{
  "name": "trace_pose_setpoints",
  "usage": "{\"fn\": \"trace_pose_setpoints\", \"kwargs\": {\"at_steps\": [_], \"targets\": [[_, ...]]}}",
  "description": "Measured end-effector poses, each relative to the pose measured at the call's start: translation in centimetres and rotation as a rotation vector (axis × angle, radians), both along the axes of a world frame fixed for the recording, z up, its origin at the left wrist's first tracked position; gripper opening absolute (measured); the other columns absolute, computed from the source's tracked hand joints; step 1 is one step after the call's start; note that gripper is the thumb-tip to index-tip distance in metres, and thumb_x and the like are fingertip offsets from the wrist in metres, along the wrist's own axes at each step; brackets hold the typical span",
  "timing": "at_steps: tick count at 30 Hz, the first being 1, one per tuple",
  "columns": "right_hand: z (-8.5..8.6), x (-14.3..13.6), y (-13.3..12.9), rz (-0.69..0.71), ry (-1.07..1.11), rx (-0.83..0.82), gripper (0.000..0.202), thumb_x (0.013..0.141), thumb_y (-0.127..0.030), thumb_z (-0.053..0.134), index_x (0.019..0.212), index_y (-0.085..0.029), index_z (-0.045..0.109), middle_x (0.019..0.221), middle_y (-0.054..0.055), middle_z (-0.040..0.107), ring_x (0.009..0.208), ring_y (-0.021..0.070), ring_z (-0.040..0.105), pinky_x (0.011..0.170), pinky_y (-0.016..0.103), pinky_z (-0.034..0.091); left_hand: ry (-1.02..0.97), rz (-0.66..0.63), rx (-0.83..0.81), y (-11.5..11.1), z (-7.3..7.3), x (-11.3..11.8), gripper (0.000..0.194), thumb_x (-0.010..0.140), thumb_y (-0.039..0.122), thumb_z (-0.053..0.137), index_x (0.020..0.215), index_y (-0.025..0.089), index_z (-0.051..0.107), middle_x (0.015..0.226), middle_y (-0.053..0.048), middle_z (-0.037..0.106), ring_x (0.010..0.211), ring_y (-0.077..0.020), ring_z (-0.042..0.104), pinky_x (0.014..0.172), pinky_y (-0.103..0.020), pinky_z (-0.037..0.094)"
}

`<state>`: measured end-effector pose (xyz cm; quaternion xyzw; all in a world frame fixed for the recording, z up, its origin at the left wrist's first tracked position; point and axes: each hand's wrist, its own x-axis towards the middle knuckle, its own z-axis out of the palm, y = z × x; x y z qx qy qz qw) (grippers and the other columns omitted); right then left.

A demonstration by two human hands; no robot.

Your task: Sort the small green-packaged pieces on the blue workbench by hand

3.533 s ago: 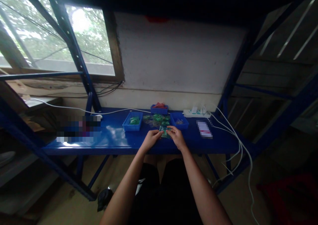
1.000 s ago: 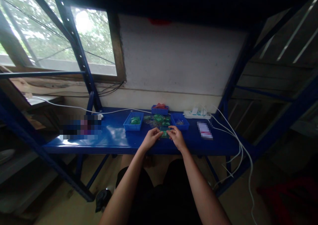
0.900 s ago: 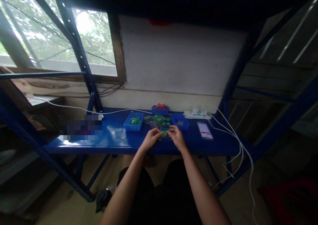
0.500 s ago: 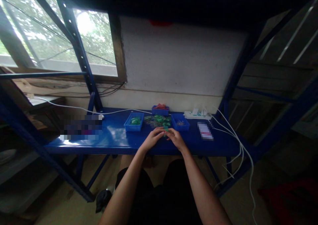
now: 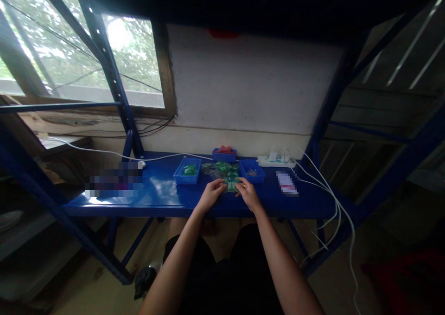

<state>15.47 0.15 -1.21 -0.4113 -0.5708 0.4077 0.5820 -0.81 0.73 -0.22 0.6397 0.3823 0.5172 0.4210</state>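
A small green, partly see-through plastic packet [image 5: 231, 185] is stretched between my hands above the blue table's front part. The fingers of my left hand [image 5: 212, 195] are closed at its left edge. At the right edge, my right hand [image 5: 247, 195] pinches it with thumb and fingers. Just beyond lies a loose pile of green and clear pieces [image 5: 224, 167], too small to make out singly. Left of the pile stands a blue bin [image 5: 187, 180] with green pieces inside. Another blue bin [image 5: 253, 177], on the right, holds small pieces I cannot identify.
Behind the pile sits a small blue bin [image 5: 224, 156] of red pieces. A white power strip [image 5: 276, 160] with plugs lies at the back right, its white cables [image 5: 328, 189] hanging over the table [image 5: 158, 199]. A blurred-out phone-like object [image 5: 287, 183] lies at right.
My hands have moved slightly apart, and the green packet now lies spread flat between them. Before, the fingertips were close together around it. The bins have not moved.
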Motion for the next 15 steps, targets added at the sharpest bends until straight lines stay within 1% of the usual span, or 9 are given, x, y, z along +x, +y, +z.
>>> {"fn": "trace_pose_setpoints", "kwargs": {"at_steps": [4,9,15], "targets": [[-0.16,0.07,0.10,-0.012,-0.021,0.026,0.025,0.072,-0.040,0.062,0.087,-0.020,0.061,0.071,0.001,0.060,0.064,0.0145,0.055,0.046,0.021,0.046,0.056,-0.035,0.006,-0.41,0.46,-0.05,0.035,0.071,0.048,0.061,0.076,0.013,0.065,0.058,0.002,0.053,0.051,-0.0100,0.040,0.048,-0.021,0.030],[-0.12,0.14,0.05,-0.033,-0.079,0.043,0.026,0.074,-0.044,0.060,0.079,-0.019,0.062,0.071,0.001,0.061,0.062,0.0142,0.055,0.047,0.022,0.045,0.119,-0.002,0.031,-0.60,0.73,-0.15,0.037,0.073,0.050,0.058,0.061,0.014,0.058,0.051,0.003,0.047,0.049,-0.0095,0.038,0.047,-0.021,0.028],[-0.06,0.08,0.08,-0.054,-0.108,0.059,0.027,0.076,-0.046,0.057,0.072,-0.019,0.060,0.065,0.000,0.058,0.060,0.0134,0.054,0.047,0.021,0.043,0.124,0.013,0.042,-0.60,0.66,-0.05,0.036,0.073,0.048,0.058,0.060,0.015,0.059,0.051,0.003,0.051,0.050,-0.0104,0.043,0.049,-0.021,0.033]]}}
